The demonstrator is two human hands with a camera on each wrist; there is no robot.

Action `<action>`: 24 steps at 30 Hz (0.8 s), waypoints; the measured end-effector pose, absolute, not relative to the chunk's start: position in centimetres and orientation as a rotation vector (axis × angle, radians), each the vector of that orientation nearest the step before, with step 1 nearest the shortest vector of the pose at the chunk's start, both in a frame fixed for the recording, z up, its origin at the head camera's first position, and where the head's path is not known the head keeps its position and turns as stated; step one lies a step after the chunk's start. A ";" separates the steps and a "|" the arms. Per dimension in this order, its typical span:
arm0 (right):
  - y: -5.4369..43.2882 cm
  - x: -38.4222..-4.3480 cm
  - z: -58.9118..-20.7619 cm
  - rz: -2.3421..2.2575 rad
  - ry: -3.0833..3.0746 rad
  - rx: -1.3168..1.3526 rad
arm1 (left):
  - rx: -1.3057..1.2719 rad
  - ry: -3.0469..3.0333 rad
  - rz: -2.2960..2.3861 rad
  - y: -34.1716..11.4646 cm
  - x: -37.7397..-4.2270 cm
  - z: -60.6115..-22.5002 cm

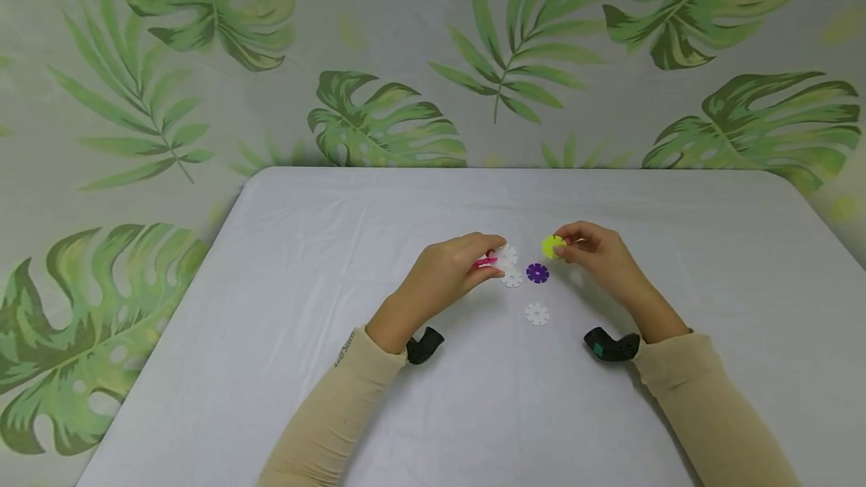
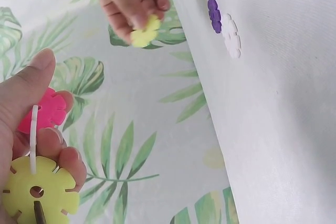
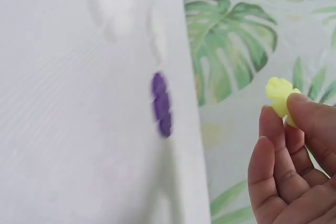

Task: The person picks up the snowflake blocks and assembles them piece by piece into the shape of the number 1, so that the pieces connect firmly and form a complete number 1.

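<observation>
My left hand (image 1: 449, 265) holds a small cluster of joined snowflake discs. In the left wrist view the cluster shows a pink disc (image 2: 51, 111), a white disc (image 2: 33, 140) seen edge-on, a yellow disc (image 2: 52, 182) and the edge of a dark piece (image 2: 39, 213). Thumb and fingers of my right hand (image 1: 598, 254) pinch a single yellow snowflake disc (image 3: 281, 95) above the table. Between and below the hands, a purple snowflake disc (image 1: 537, 273) lies flat. A white snowflake disc (image 1: 537, 314) lies nearer to me, and another white one (image 1: 512, 279) is beside the left fingertips.
The table (image 1: 473, 412) has a white cover, and its far edge meets a leaf-patterned backdrop (image 1: 392, 126). Black wrist devices (image 1: 425, 346) show beside both sleeves.
</observation>
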State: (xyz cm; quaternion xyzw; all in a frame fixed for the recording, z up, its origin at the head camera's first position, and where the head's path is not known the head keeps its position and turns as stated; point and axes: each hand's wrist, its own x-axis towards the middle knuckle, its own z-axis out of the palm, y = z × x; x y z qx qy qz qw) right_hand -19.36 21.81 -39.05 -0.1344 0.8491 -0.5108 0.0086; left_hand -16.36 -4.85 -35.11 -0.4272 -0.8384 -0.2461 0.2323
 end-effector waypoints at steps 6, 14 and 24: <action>20.6 -18.8 -37.0 -1.856 2.484 -0.522 | -1.172 -2.307 -0.676 -4.9 -16.4 -35.2; 19.0 -17.7 -35.4 -1.967 2.362 -0.627 | -1.167 -2.330 -0.666 -4.9 -16.4 -35.2; 18.1 -17.0 -35.4 -2.008 2.288 -0.829 | -1.162 -2.329 -0.682 -5.0 -16.4 -35.2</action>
